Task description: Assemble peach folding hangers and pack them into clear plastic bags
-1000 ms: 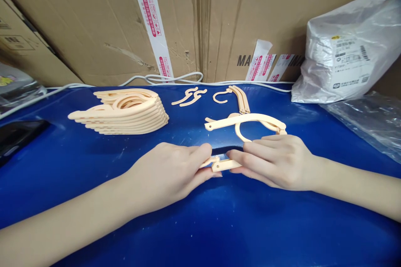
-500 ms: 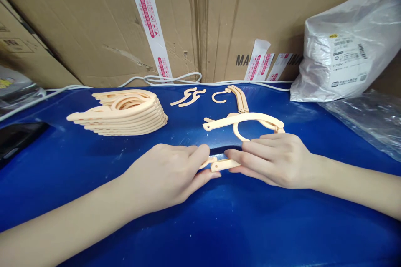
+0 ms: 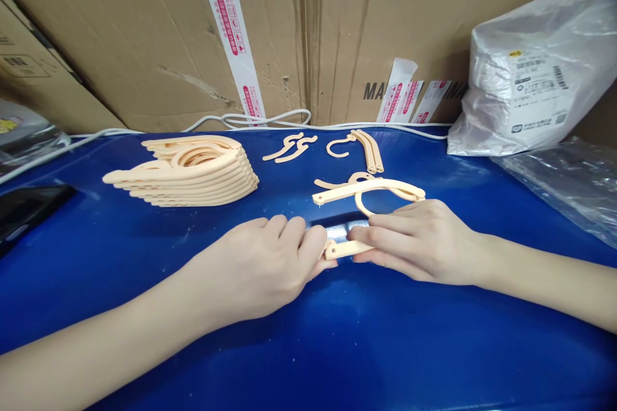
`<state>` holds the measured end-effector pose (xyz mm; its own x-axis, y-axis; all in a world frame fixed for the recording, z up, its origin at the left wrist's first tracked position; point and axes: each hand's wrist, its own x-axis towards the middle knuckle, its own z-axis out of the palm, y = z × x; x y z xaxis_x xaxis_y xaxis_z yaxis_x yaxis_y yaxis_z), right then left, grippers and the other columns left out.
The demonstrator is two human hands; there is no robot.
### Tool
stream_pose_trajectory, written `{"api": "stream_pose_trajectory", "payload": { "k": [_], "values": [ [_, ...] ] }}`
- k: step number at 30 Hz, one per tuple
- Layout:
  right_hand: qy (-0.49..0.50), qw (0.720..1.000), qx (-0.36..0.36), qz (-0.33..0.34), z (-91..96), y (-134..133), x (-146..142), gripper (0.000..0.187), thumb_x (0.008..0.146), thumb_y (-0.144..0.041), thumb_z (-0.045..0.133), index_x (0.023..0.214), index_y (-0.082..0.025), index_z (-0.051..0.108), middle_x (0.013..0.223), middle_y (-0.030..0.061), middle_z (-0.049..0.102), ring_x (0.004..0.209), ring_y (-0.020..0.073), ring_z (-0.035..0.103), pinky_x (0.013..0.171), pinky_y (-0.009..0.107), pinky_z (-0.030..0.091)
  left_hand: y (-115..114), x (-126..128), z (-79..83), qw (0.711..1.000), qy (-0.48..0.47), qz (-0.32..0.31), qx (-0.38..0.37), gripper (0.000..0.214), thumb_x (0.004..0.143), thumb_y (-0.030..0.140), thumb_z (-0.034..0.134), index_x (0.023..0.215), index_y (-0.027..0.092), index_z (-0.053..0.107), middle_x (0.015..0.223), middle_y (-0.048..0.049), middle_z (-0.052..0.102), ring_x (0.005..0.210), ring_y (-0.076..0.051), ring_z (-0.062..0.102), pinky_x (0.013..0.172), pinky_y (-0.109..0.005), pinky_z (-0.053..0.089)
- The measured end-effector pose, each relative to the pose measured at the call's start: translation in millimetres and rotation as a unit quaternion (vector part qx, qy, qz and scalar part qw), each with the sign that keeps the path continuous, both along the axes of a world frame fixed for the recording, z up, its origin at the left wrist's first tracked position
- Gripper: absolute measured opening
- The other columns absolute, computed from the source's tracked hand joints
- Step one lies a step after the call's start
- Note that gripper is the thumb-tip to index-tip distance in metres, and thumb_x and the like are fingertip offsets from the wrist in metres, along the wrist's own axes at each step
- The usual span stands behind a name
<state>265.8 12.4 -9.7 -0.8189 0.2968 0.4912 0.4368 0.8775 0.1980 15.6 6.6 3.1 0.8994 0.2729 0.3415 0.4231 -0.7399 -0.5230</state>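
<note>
My left hand [image 3: 263,266] and my right hand [image 3: 414,241] meet at the middle of the blue table [image 3: 308,347]. Both are closed on a peach plastic folding hanger [image 3: 369,187], pinching its short arm piece [image 3: 346,249] where the two hands meet. The hanger's curved arm and hook loop rise just behind my right hand's fingers. A neat stack of finished peach hangers [image 3: 186,172] lies to the left, behind my left hand.
Loose peach hanger parts [image 3: 290,148] and a hook with arm pieces [image 3: 359,148] lie near the table's back edge. Cardboard boxes [image 3: 193,38] wall the back. A white plastic bag [image 3: 535,77] and clear bags [image 3: 563,186] sit right. White cable [image 3: 260,121] runs along the back; a black object [image 3: 26,209] lies left.
My left hand's fingers have curled tighter over the arm piece. The hanger's curved arm has shifted slightly left and lower toward my right hand.
</note>
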Motion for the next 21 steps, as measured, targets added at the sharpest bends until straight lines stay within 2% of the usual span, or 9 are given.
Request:
{"api": "stream_pose_trajectory", "payload": {
  "k": [6, 13, 21],
  "values": [
    [0.000, 0.994, -0.108, 0.003, 0.1, 3.1, 0.2, 0.033, 0.106, -0.034, 0.039, 0.100, -0.014, 0.065, 0.073, -0.0007, 0.067, 0.057, 0.0087, 0.057, 0.052, 0.023, 0.040, 1.6, 0.4, -1.1, 0.999, -0.003, -0.002, 0.035, 0.037, 0.103, 0.023, 0.030, 0.072, 0.019, 0.049, 0.056, 0.0010, 0.045, 0.042, -0.017, 0.044, 0.039, -0.030, 0.034],
    [-0.006, 0.999, -0.052, -0.015, -1.4, 1.6, 1.2, 0.029, 0.105, -0.034, 0.042, 0.104, -0.016, 0.065, 0.077, -0.0021, 0.068, 0.053, 0.0090, 0.056, 0.048, 0.026, 0.036, 3.3, -0.3, -0.7, 1.000, -0.029, 0.001, 0.005, 0.027, 0.099, 0.031, 0.044, 0.076, 0.019, 0.052, 0.059, 0.0011, 0.049, 0.050, -0.018, 0.050, 0.044, -0.032, 0.037],
    [-0.013, 0.998, -0.063, -0.016, -1.9, 1.1, -0.2, 0.032, 0.106, -0.034, 0.041, 0.107, -0.016, 0.067, 0.077, -0.0008, 0.069, 0.055, 0.0082, 0.057, 0.050, 0.024, 0.037, 3.7, -0.7, -1.5, 0.998, -0.055, -0.011, 0.000, 0.029, 0.096, 0.030, 0.049, 0.068, 0.020, 0.052, 0.056, 0.0028, 0.049, 0.050, -0.015, 0.049, 0.046, -0.030, 0.036]
  ]
}}
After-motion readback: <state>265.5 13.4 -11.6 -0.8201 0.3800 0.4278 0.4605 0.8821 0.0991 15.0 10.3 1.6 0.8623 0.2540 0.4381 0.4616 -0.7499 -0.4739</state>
